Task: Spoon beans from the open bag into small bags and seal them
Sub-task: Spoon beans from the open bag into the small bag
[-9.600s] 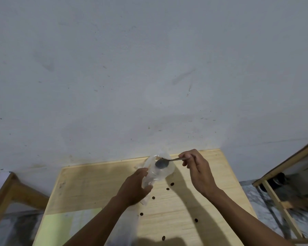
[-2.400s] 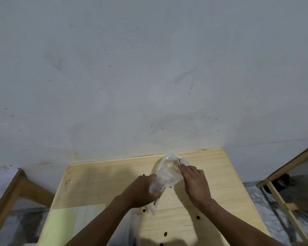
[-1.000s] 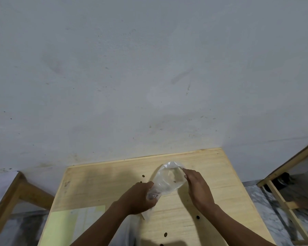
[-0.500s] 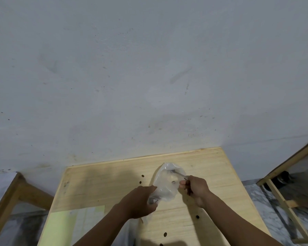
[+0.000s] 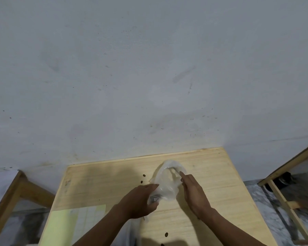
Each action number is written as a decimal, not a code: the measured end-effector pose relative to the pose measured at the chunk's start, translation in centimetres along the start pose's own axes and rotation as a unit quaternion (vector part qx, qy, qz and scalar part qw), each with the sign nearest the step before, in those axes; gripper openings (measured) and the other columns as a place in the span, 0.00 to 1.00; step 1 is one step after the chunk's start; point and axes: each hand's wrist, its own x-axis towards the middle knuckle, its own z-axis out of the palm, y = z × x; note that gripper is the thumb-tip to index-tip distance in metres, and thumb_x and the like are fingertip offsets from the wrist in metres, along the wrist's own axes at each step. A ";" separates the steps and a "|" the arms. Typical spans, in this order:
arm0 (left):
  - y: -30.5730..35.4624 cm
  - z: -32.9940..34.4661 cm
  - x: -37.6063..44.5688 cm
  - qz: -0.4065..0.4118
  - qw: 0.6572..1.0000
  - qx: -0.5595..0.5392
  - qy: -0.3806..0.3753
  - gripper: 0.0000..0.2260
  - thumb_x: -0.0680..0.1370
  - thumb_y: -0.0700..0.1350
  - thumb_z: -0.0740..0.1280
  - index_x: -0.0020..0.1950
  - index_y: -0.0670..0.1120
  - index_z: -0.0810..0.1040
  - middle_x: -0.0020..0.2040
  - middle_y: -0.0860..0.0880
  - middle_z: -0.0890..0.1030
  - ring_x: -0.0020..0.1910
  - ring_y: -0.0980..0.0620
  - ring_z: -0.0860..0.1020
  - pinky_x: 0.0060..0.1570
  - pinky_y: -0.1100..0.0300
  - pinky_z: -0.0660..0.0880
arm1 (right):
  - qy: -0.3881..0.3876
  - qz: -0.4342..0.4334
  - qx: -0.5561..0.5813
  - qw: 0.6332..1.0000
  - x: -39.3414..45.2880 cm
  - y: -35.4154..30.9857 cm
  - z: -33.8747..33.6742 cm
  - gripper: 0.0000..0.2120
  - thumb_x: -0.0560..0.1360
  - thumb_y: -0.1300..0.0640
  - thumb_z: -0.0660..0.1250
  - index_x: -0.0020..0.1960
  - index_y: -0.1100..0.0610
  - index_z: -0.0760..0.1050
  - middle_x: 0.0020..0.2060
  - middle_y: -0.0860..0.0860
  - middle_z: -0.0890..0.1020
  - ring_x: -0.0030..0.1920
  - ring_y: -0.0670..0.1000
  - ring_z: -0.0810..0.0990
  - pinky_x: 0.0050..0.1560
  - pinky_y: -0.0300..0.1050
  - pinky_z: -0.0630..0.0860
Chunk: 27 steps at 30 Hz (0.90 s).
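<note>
One clear small bag (image 5: 167,185) gripped by left hand (image 5: 140,201), contents unclear.

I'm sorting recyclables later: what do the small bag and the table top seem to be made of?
Small bag: thin clear plastic film, slightly glossy; it crumples in the left hand and the wood shows through it. Table: pale wood, matte and apparently unvarnished, with straight grain lines; whether solid board or plywood is not clear from this view.
</note>
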 end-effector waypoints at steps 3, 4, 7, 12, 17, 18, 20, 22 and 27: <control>-0.2 0.3 0.0 -0.003 1.000 0.004 -0.001 0.21 0.74 0.58 0.62 0.66 0.54 0.71 0.56 0.57 0.80 0.49 0.58 0.78 0.48 0.66 0.72 | -0.031 -0.045 -0.032 0.998 -0.6 0.2 0.1 0.18 0.84 0.56 0.51 0.64 0.37 0.71 0.49 0.37 0.76 0.53 0.38 0.75 0.53 0.32 0.68; -0.3 0.4 0.1 -0.006 1.000 0.004 -0.004 0.22 0.74 0.58 0.62 0.66 0.54 0.71 0.56 0.56 0.80 0.48 0.58 0.78 0.48 0.66 0.72 | -0.045 -0.052 -0.048 0.996 -0.7 0.5 0.1 0.18 0.83 0.57 0.53 0.65 0.39 0.72 0.52 0.40 0.77 0.54 0.41 0.75 0.54 0.33 0.68; -0.1 0.4 0.2 -0.020 1.000 -0.004 -0.007 0.20 0.74 0.58 0.62 0.64 0.53 0.73 0.53 0.55 0.81 0.45 0.58 0.78 0.45 0.64 0.74 | -0.028 -0.096 -0.090 0.991 -1.0 0.8 -0.3 0.20 0.82 0.60 0.54 0.69 0.41 0.70 0.52 0.40 0.76 0.53 0.41 0.75 0.54 0.33 0.68; 0.3 0.2 0.3 -0.043 0.999 -0.020 0.013 0.14 0.75 0.55 0.65 0.58 0.53 0.76 0.47 0.57 0.82 0.41 0.59 0.78 0.40 0.72 0.69 | 0.007 -0.159 -0.178 0.971 -1.2 2.3 -0.9 0.28 0.81 0.63 0.54 0.75 0.40 0.60 0.45 0.42 0.72 0.46 0.41 0.71 0.50 0.31 0.69; 0.2 -0.6 0.5 -0.086 0.991 -0.068 0.078 0.06 0.75 0.54 0.69 0.48 0.55 0.74 0.36 0.60 0.79 0.34 0.66 0.77 0.34 0.72 0.67 | -0.002 -0.186 -0.219 0.958 -0.5 3.7 -0.4 0.22 0.80 0.61 0.58 0.73 0.49 0.67 0.46 0.44 0.74 0.46 0.44 0.72 0.47 0.38 0.70; 0.3 -0.7 0.5 -0.104 0.988 -0.075 0.091 0.06 0.76 0.53 0.69 0.48 0.54 0.74 0.35 0.61 0.77 0.33 0.67 0.75 0.33 0.73 0.66 | -0.013 -0.191 -0.217 0.957 -0.5 3.5 -0.5 0.20 0.81 0.58 0.58 0.72 0.49 0.69 0.47 0.43 0.75 0.46 0.44 0.73 0.47 0.38 0.70; 0.4 -0.9 0.3 -0.129 0.982 -0.086 0.105 0.07 0.76 0.51 0.70 0.46 0.53 0.72 0.33 0.61 0.75 0.31 0.65 0.74 0.32 0.73 0.67 | -0.036 -0.171 -0.172 0.969 -0.8 2.6 -0.8 0.16 0.82 0.53 0.59 0.69 0.49 0.72 0.48 0.39 0.78 0.48 0.41 0.76 0.49 0.34 0.71; 0.6 -1.1 0.0 -0.130 0.983 -0.082 0.099 0.07 0.76 0.50 0.69 0.46 0.53 0.71 0.33 0.60 0.74 0.31 0.64 0.74 0.33 0.73 0.68 | -0.027 -0.131 -0.106 0.985 -0.8 1.7 -0.6 0.12 0.82 0.52 0.60 0.63 0.47 0.75 0.43 0.33 0.79 0.45 0.38 0.78 0.46 0.30 0.71; 0.9 -0.9 -0.5 -0.092 0.990 -0.074 0.077 0.06 0.76 0.53 0.69 0.48 0.54 0.74 0.37 0.60 0.78 0.34 0.63 0.76 0.34 0.72 0.68 | 0.138 -0.001 0.009 0.990 0.3 0.2 0.9 0.11 0.84 0.56 0.54 0.55 0.48 0.76 0.33 0.45 0.81 0.36 0.44 0.80 0.40 0.43 0.75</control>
